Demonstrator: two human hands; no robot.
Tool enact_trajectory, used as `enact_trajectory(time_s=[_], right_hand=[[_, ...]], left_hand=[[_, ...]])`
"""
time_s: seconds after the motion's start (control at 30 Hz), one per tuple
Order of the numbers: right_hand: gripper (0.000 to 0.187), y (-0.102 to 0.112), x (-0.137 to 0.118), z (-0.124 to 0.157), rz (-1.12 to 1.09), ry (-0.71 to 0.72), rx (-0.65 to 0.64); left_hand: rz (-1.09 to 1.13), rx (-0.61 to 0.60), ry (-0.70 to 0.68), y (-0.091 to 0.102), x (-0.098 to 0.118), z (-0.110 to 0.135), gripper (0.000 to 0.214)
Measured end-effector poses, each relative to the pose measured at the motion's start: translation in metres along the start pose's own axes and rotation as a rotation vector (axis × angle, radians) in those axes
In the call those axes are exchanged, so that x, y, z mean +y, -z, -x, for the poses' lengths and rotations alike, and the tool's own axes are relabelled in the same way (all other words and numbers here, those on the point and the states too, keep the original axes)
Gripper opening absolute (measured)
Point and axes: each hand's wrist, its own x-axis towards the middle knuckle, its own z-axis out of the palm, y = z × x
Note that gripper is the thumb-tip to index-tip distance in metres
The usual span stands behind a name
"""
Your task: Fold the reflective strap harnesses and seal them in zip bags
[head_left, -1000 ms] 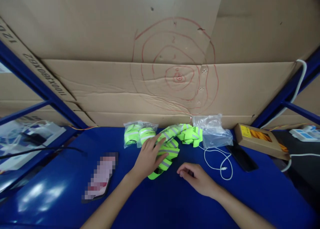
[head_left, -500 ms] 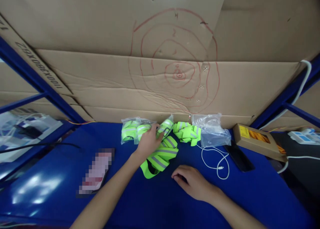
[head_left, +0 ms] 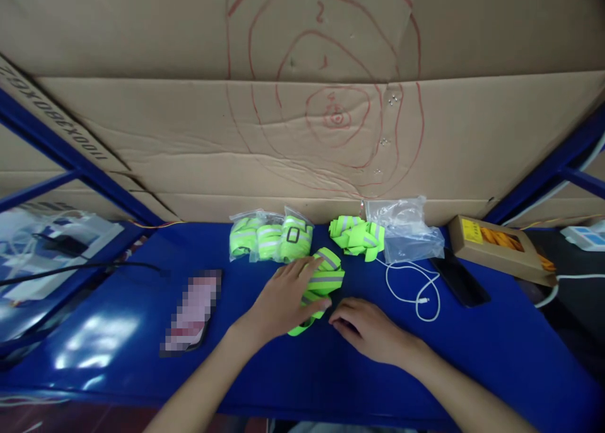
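Observation:
My left hand [head_left: 283, 297] lies palm down on a loose neon-green reflective strap [head_left: 324, 280] in the middle of the blue table [head_left: 472, 351], fingers spread over it. Close to its right, my right hand [head_left: 366, 326] rests on the table with the fingers curled, their tips near the strap's lower end. Behind the left hand, bagged neon-green straps [head_left: 269, 236] stand in a row against the cardboard. Another unbagged bundle of green straps [head_left: 357, 236] lies to their right.
A cardboard wall [head_left: 302, 105] with red circles closes the back. Right of the straps are clear plastic bags [head_left: 406, 237], a white cable [head_left: 413, 289], a black phone [head_left: 459, 280] and a brown box [head_left: 501, 256]. A second phone [head_left: 193, 310] lies left.
My left hand set a bagged strap beside the others at the back, then came back down onto the loose strap. My right hand shifted slightly toward the strap.

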Motion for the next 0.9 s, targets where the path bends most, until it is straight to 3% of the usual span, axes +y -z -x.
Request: enact_trajectory(time_s=[0.07,0.1,0.23,0.3,0.4,0.47,0.57,0.63,0.67,0.8,0.9], right_hand=[[0.017,0.000,0.000,0.000,0.005,0.020,0.005],[0.017,-0.001,0.000,0.001,0.014,0.030,0.039],[0.018,0.002,-0.002,0.002,0.012,0.040,0.401],[0.019,0.003,-0.002,0.003,-0.024,-0.003,0.502],[0.021,0.002,0.002,0.002,-0.012,-0.089,0.423],[0.025,0.000,0.007,0.002,0.034,-0.133,0.318],[0.036,-0.003,0.011,0.002,0.097,-0.158,0.185],[0.042,-0.002,0.011,0.002,0.122,-0.143,0.134],[0.044,-0.001,0.011,0.002,0.131,-0.136,0.121],[0.042,0.002,0.007,0.002,0.157,-0.137,0.100],[0.045,0.004,0.007,0.003,0.130,-0.121,0.072]], left_hand=[[-0.053,-0.045,0.014,-0.007,0.007,0.017,0.089],[-0.083,-0.035,0.042,-0.012,0.011,0.027,0.089],[-0.179,0.072,0.114,-0.032,0.043,0.063,0.057],[-0.202,0.100,0.098,-0.040,0.071,0.078,0.057],[-0.113,0.089,-0.025,-0.041,0.114,0.090,0.047],[0.066,0.050,-0.157,-0.033,0.129,0.089,0.039],[0.282,0.140,-0.182,-0.017,0.122,0.075,0.028],[0.202,0.259,-0.095,-0.009,0.106,0.063,0.030],[0.132,0.253,-0.033,-0.007,0.097,0.058,0.034],[0.027,-0.008,0.184,-0.020,0.079,0.056,0.070],[0.138,-0.003,0.279,-0.036,0.074,0.069,0.068]])
